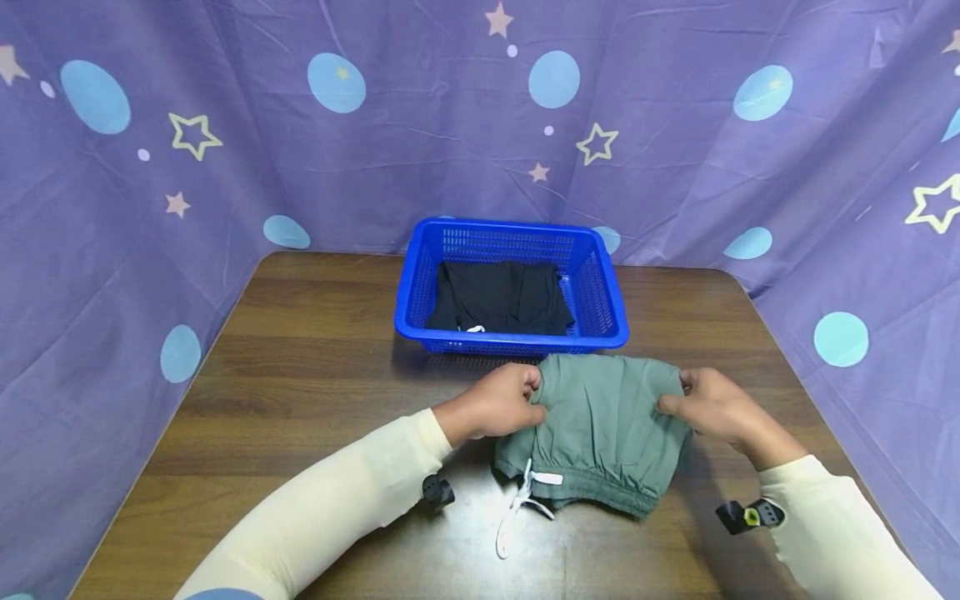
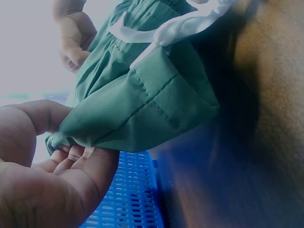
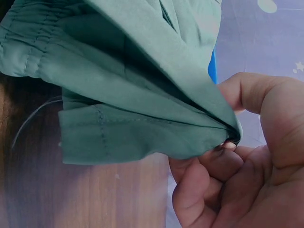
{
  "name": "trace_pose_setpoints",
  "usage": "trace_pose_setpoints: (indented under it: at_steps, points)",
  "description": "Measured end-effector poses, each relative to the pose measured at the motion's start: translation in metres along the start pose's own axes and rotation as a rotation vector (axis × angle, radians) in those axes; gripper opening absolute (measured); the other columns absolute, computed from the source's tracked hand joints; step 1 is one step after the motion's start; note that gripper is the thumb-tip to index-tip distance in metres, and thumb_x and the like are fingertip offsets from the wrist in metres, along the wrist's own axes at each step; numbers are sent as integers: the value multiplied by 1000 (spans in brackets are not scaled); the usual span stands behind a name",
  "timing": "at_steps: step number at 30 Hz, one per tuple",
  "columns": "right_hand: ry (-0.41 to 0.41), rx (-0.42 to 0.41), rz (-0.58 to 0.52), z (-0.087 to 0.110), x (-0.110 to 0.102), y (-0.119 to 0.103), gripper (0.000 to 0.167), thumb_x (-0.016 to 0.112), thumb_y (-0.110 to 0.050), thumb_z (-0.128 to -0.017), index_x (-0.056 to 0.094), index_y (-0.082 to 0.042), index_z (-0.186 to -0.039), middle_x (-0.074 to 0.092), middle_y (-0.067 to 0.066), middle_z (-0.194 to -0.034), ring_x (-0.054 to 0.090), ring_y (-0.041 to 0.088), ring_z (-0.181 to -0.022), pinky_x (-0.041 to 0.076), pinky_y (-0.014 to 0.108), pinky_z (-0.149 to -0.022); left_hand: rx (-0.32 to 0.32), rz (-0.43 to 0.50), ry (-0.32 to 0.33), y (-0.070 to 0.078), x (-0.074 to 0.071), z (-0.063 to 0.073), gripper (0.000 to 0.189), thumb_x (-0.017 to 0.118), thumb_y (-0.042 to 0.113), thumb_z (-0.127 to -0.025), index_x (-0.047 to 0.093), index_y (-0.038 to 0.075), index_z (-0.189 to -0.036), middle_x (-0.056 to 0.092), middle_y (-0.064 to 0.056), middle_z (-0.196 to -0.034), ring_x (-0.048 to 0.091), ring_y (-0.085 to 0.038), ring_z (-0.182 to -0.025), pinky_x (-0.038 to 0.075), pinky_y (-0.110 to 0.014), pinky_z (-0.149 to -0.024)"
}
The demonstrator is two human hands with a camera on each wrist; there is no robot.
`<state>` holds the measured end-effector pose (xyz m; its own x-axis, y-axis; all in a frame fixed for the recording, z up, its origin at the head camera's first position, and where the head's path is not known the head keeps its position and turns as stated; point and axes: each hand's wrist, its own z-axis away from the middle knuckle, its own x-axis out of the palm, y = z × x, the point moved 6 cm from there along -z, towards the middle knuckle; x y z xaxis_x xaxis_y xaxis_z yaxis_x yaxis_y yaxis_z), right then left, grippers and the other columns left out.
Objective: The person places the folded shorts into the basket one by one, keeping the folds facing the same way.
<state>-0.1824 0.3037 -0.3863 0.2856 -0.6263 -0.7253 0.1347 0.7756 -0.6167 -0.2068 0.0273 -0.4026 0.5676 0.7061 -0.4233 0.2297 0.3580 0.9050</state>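
Note:
Green shorts (image 1: pixel 600 425), folded over, hang between both hands just in front of the basket, elastic waistband toward me. A white drawstring (image 1: pixel 517 508) dangles from the waistband's left part. My left hand (image 1: pixel 502 402) pinches the left side of the cloth; in the left wrist view its thumb lies on one face and the fingers (image 2: pixel 85 166) curl beneath. On the opposite side my right hand (image 1: pixel 712 406) pinches the shorts, the fabric bunched between thumb and curled fingers (image 3: pixel 199 185) in the right wrist view.
Behind the shorts stands a blue plastic basket (image 1: pixel 513 340) with perforated walls. Folded black clothing (image 1: pixel 498 296) with a white cord lies inside it. The brown wooden table (image 1: pixel 322 350) is bordered by a purple star-patterned curtain (image 1: pixel 450 108) at the back and both sides.

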Motion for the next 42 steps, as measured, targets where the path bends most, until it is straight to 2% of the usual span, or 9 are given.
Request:
trace_pose_setpoints:
  at_steps: [3,10,20,24,29,36,42]
  points:
    - [10,-10,2,0,-2,-3,14,71,-19,-86,62,-7,-87,48,-3,-64,51,17,-60,44,33,-55,4,-16,3,2,-2,2,20,67,-3,-79,50,8,-80,39,9,-59,36,-5,-51,31,-23,-49]
    - [62,-60,31,2,-5,-12,21,72,-18,-84,54,-10,-78,40,-5,-62,42,16,-59,38,31,-52,19,-56,0,7,-9,9,17,69,0,-81,54,9,-81,45,9,-61,40,-5,-55,35,-23,-54]
    - [120,-121,21,6,-12,-32,19,72,-21,-88,58,-8,-85,35,-7,-63,38,12,-58,36,30,-52,57,-155,66,21,-31,21,21,71,5,-84,52,12,-77,39,9,-63,38,-6,-57,33,-25,-56]
    - [132,-129,13,4,-12,-40,21,73,-23,-90,58,-7,-89,39,-5,-65,41,13,-60,37,31,-53,50,-144,83,21,-39,23,23,71,5,-84,50,12,-76,40,10,-62,38,-5,-56,34,-25,-55]
    - [137,-159,12,0,-12,-52,23,73,-26,-92,65,-6,-99,52,-4,-70,48,16,-68,42,32,-60,46,-110,101,20,-50,27,21,70,4,-83,51,11,-77,42,9,-62,40,-7,-56,35,-26,-56]
    - [162,-176,30,-8,-11,-65,25,73,-29,-92,60,-8,-90,40,-5,-64,39,14,-61,36,32,-53,28,-88,147,17,-68,31,31,70,2,-83,41,10,-74,31,7,-63,32,-9,-55,30,-27,-53]
    - [151,-193,13,-19,-7,-77,24,72,-28,-92,65,-6,-98,49,-5,-67,43,14,-63,38,32,-54,12,-82,192,17,-84,34,31,69,1,-82,41,10,-74,30,8,-64,31,-9,-55,29,-27,-53]
